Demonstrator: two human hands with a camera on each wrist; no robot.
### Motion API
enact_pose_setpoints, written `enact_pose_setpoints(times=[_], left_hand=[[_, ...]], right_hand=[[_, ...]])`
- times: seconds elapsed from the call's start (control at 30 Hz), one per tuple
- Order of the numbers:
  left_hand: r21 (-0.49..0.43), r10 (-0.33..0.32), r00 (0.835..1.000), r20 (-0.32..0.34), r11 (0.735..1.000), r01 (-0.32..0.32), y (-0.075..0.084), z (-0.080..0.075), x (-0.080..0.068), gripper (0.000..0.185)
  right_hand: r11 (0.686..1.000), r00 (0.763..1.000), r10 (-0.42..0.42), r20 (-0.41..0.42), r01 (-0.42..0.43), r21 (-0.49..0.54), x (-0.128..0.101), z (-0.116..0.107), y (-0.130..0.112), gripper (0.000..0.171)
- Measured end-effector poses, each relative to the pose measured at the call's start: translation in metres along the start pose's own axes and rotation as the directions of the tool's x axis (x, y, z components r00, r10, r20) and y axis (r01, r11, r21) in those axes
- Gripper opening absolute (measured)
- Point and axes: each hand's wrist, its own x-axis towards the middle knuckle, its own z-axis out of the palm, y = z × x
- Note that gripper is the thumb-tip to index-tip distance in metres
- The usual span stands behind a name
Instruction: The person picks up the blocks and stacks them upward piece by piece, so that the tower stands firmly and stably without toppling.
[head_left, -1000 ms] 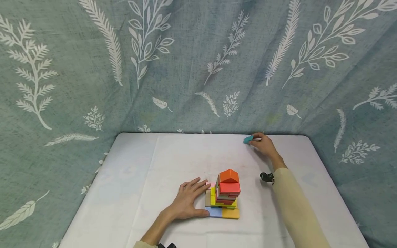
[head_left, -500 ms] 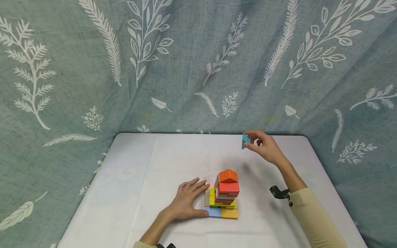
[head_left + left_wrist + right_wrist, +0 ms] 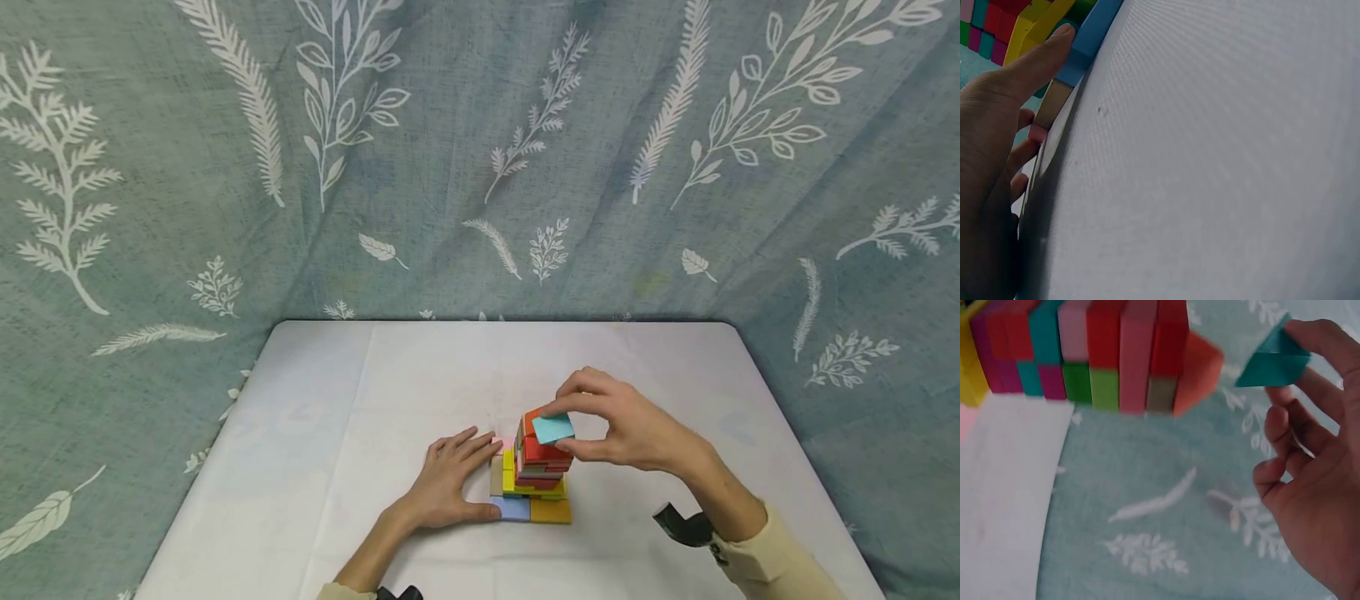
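Note:
My right hand [image 3: 633,429] pinches a teal triangular block [image 3: 553,429] between thumb and fingers, level with the top of a tower of stacked coloured blocks [image 3: 536,477]. In the right wrist view, a small gap separates the teal triangular block [image 3: 1275,367] from the orange triangular block [image 3: 1200,374] that caps the tower. My left hand [image 3: 444,483] rests with fingers spread on the table, left of the tower's base. Its thumb lies against the blue block [image 3: 1088,47] at the base, and its other fingers reach the wooden-coloured and pink blocks.
A white-covered table [image 3: 405,375] holds the tower near its middle front. Behind and beside it hangs a green-blue curtain [image 3: 450,167] with white leaf prints. A black wrist camera mount [image 3: 684,527] juts from the right sleeve.
My right hand has lifted the teal triangular block from the table's far edge, turned it, and brought it nearer to the tower's top. The left hand stays in place.

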Motion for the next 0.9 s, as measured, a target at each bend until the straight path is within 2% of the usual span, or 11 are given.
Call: enact_pose_setpoints(times=[0.17, 0.33, 0.67, 0.77, 0.9], left_hand=[[-0.004, -0.002, 1.0, 0.002, 1.0, 0.002, -0.001, 0.0, 0.0, 0.1], [-0.002, -0.001, 1.0, -0.003, 1.0, 0.001, -0.001, 0.001, -0.001, 0.1], [0.006, -0.006, 1.0, 0.003, 1.0, 0.006, -0.001, 0.001, 0.0, 0.101], [0.009, -0.009, 1.0, 0.007, 1.0, 0.009, -0.002, 0.002, 0.0, 0.101], [0.011, -0.008, 1.0, 0.005, 1.0, 0.008, -0.003, 0.003, 0.0, 0.101]], right_hand=[[0.987, 0.998, -0.015, 0.067, 0.026, -0.161, 0.002, 0.014, -0.011, 0.034], [0.969, 0.997, -0.011, 0.073, 0.029, -0.246, 0.003, 0.023, -0.012, 0.034], [0.965, 0.996, 0.024, 0.081, -0.002, -0.261, 0.002, 0.026, -0.009, 0.028], [0.97, 0.996, 0.049, 0.07, -0.031, -0.239, 0.002, 0.024, -0.008, 0.036], [0.972, 0.995, 0.078, 0.061, -0.062, -0.226, 0.002, 0.023, -0.004, 0.057]])
